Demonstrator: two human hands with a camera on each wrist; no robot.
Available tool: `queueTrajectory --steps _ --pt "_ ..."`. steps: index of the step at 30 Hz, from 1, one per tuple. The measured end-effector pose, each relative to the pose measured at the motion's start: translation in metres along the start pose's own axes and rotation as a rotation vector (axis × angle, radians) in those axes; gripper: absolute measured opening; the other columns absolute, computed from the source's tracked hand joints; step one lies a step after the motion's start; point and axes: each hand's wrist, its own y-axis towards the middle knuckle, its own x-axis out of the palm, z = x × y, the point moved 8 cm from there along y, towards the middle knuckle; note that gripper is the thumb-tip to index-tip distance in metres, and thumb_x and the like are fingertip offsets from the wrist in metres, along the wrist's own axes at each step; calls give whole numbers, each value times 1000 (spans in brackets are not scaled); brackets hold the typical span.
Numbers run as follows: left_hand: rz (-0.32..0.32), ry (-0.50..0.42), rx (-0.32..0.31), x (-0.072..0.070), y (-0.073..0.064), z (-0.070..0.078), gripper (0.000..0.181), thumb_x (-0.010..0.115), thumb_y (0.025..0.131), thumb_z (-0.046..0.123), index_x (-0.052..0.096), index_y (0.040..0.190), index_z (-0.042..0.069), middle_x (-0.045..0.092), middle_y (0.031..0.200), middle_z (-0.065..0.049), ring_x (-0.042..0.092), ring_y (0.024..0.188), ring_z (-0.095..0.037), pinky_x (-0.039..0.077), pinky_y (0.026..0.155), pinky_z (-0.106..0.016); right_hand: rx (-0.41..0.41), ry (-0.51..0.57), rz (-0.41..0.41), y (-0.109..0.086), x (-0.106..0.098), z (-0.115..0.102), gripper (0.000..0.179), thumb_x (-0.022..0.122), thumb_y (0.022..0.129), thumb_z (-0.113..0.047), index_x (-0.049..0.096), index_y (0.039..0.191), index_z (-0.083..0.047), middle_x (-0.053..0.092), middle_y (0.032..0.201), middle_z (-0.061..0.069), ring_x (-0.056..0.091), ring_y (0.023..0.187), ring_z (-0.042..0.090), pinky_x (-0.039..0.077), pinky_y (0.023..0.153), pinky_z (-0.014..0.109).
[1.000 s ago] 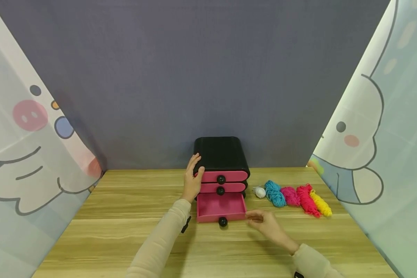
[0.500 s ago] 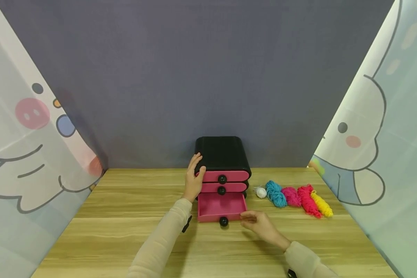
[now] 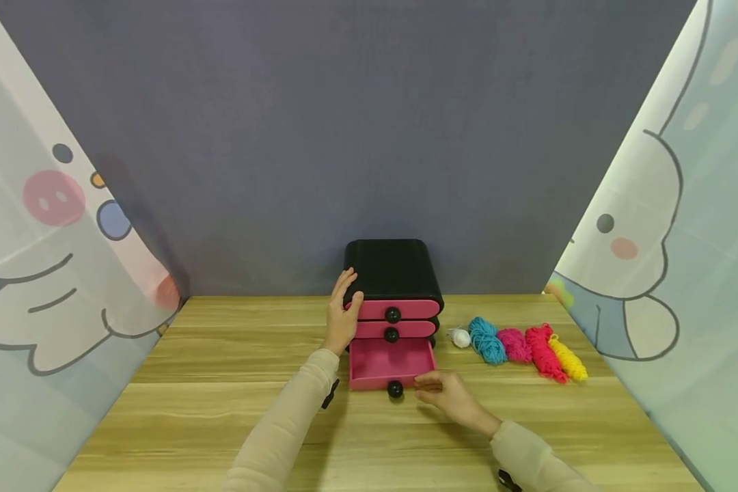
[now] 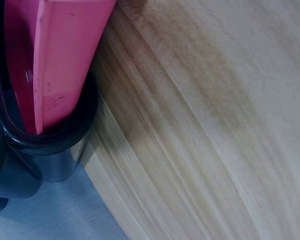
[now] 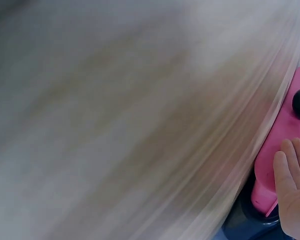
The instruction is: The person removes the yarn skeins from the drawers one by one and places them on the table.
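Note:
A black drawer cabinet (image 3: 393,268) with pink drawers stands at the back of the table. Its bottom drawer (image 3: 392,359) is pulled out and has nothing in it; the two above are closed. My left hand (image 3: 341,320) rests against the cabinet's left side, fingers extended upward and thumb at the front edge. At the bottom drawer's front, just right of its black knob (image 3: 395,389), is my right hand (image 3: 455,400). In the right wrist view, the fingers (image 5: 295,167) lie nearly straight over the pink drawer front (image 5: 277,145), below the knob. Neither hand holds anything.
Right of the cabinet lie a small white ball of yarn (image 3: 460,337) and blue (image 3: 487,340), magenta (image 3: 514,345), red (image 3: 545,352) and yellow yarn bundles (image 3: 568,358). A grey curtain (image 3: 283,150) hangs behind the wooden table (image 3: 209,403).
My right hand has slid left along the bottom drawer's front, from its right corner toward the knob. The left hand and the drawer have stayed in place.

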Motion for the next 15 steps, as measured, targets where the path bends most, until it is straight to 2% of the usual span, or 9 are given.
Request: queueTrajectory --steps 10,15 --pt "-1 6 6 0 -1 1 41 53 91 4 46 130 -7 38 141 -22 22 137 -35 20 109 -53 -12 3 -18 5 9 -6 29 66 83 -8 62 106 8 67 101 19 65 92 28 52 76 20" --pt "3 6 19 0 -1 0 41 53 91 4 46 129 -7 38 140 -23 23 136 -39 21 109 -53 -25 21 -34 8 13 -10 31 65 84 -8 60 109 9 66 102 21 65 93 30 53 76 24"
